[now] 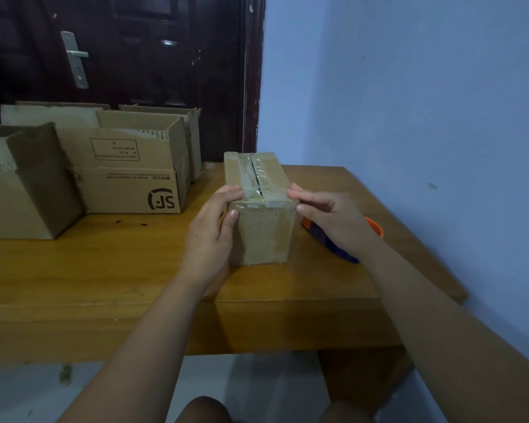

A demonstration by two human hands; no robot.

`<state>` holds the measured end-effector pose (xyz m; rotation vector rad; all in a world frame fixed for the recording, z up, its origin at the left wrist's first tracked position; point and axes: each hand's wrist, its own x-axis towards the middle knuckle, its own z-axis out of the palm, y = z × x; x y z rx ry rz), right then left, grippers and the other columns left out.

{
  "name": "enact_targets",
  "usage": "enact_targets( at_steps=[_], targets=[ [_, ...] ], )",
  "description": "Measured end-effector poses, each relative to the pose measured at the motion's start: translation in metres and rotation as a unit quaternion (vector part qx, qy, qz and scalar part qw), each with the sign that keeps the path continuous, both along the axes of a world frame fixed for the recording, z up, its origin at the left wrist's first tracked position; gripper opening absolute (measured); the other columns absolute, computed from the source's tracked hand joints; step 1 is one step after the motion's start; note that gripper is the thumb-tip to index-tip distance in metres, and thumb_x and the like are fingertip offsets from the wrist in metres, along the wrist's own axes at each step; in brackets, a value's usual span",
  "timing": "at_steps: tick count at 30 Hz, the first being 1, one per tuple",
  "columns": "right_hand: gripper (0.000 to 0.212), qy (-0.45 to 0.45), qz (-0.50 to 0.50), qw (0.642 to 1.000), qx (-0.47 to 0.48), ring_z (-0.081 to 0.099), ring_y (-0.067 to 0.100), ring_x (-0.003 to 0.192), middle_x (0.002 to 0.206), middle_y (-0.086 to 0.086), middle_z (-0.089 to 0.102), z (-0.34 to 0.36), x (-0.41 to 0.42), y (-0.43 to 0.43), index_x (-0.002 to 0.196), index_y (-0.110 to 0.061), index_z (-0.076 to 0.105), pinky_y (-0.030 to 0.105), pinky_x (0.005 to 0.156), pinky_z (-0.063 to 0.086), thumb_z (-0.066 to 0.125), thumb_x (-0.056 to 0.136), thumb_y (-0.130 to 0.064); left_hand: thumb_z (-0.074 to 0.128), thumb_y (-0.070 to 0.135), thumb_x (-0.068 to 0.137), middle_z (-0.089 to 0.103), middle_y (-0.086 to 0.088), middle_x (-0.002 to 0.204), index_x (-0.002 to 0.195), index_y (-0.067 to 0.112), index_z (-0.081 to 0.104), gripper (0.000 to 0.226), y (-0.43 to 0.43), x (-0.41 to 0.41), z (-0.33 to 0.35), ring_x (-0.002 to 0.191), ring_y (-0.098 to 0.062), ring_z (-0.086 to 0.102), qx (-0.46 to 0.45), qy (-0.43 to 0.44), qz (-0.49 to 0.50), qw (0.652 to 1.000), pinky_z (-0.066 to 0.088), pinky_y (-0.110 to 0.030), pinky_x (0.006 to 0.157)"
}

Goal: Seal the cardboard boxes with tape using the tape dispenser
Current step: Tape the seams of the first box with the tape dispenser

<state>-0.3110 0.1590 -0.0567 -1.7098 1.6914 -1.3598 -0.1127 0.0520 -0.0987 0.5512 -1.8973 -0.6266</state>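
Both the left hand [211,227] and right hand [330,218] clasp the small box [263,236] on a wooden table [104,270]. Open cartons [129,184] stand alongside, dark door [150,56] and blue wall [409,102] behind.

1. The small box [261,233] was plain brown cardboard, matt and scuffed.
2. Clear tape [258,178] along its top seam shone glossy and wrinkled.
3. Under the small box, the table [104,270] was varnished wood, smooth with a soft sheen.
4. Right of it, the tape dispenser [318,235] looked like orange and blue plastic.
5. Left of it, the open cartons [129,190] were matt cardboard with black print.
6. Behind it, the door [165,71] gleamed dark and glossy, and its handle plate [74,59] was dull metal.
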Motion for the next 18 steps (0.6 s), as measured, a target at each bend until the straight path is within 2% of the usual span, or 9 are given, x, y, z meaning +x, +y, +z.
enact_targets(
  at_steps=[5, 12, 15, 18],
  targets=[
    [0.039, -0.003, -0.001, 1.0, -0.007, 0.046, -0.007, 0.125, 0.137, -0.009, 0.052, -0.001, 0.0003, -0.0001, 0.121, -0.033, 0.061, 0.02, 0.107, 0.036, 0.058, 0.092, -0.007, 0.045, 0.012, 0.097, 0.046, 0.012, 0.135, 0.125, 0.021, 0.054, 0.03, 0.0035, 0.0002, 0.0009, 0.127, -0.002, 0.039, 0.027, 0.003, -0.005, 1.0, 0.039, -0.03, 0.103],
    [0.038, -0.009, -0.006, 1.0, -0.014, 0.048, -0.006, 0.124, 0.136, -0.007, 0.054, -0.0016, 0.0016, -0.0006, 0.12, -0.03, 0.063, 0.024, 0.108, 0.038, 0.06, 0.091, -0.006, 0.051, 0.012, 0.094, 0.049, 0.015, 0.13, 0.119, 0.024, 0.056, 0.028, 0.0081, -0.0016, 0.0053, 0.124, 0.003, 0.041, 0.051, 0.027, -0.002, 0.998, 0.039, -0.015, 0.098],
    [0.038, -0.022, -0.012, 0.999, -0.026, 0.049, -0.004, 0.124, 0.132, -0.011, 0.055, -0.0021, 0.0044, -0.0006, 0.119, -0.028, 0.063, 0.026, 0.107, 0.04, 0.06, 0.09, -0.004, 0.052, 0.011, 0.094, 0.05, 0.01, 0.131, 0.119, 0.023, 0.056, 0.028, 0.008, -0.0027, 0.0041, 0.123, 0.003, 0.042, 0.043, 0.027, 0.002, 0.999, 0.036, -0.003, 0.093],
    [0.037, -0.017, -0.027, 0.999, -0.043, 0.05, -0.003, 0.123, 0.132, -0.009, 0.056, -0.0043, 0.0082, 0.0005, 0.118, -0.029, 0.063, 0.022, 0.105, 0.041, 0.06, 0.09, -0.003, 0.052, 0.01, 0.094, 0.05, 0.009, 0.131, 0.118, 0.024, 0.055, 0.028, 0.0084, -0.0038, 0.0031, 0.121, 0.006, 0.042, 0.047, 0.038, 0.0, 0.998, 0.036, -0.002, 0.092]
  ],
)
